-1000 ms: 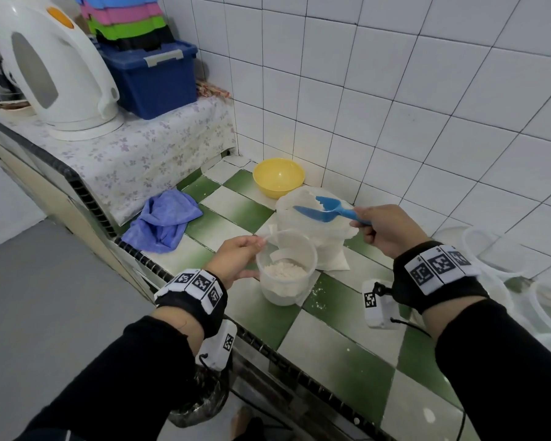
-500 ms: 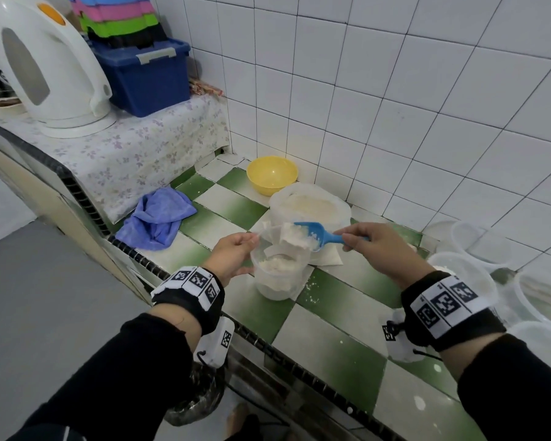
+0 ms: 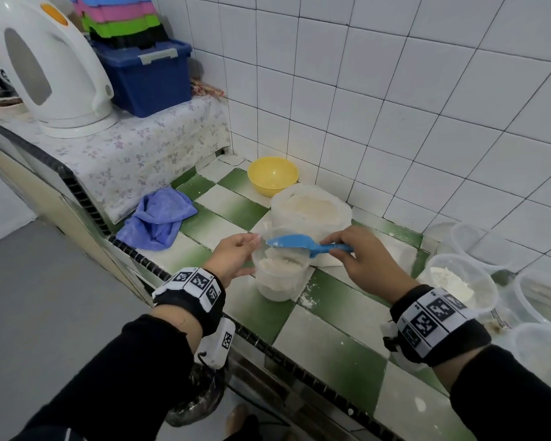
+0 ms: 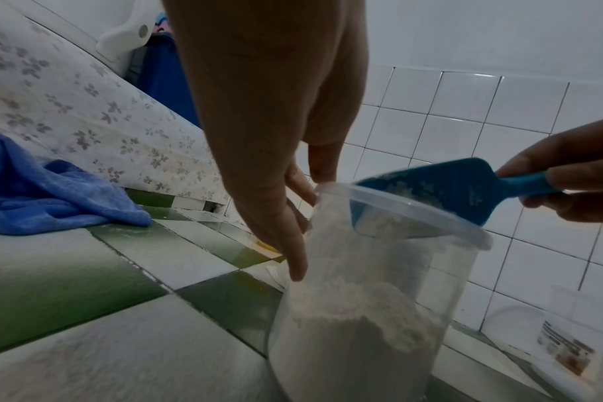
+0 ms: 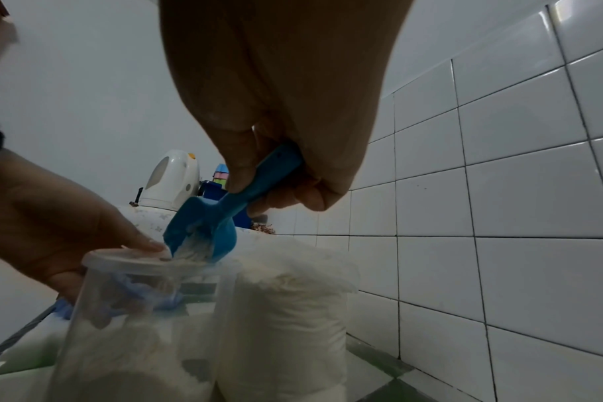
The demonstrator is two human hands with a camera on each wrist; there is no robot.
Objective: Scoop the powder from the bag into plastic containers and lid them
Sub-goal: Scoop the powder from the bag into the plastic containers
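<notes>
Tipping blue scoop (image 3: 299, 244) over steadied container (image 3: 280, 278).

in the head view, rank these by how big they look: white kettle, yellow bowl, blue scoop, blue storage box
1. white kettle, though it sits nearest the camera's edge, which inflates it
2. blue storage box
3. yellow bowl
4. blue scoop, held by the right hand; longer than the bowl is wide, but far slimmer
</notes>
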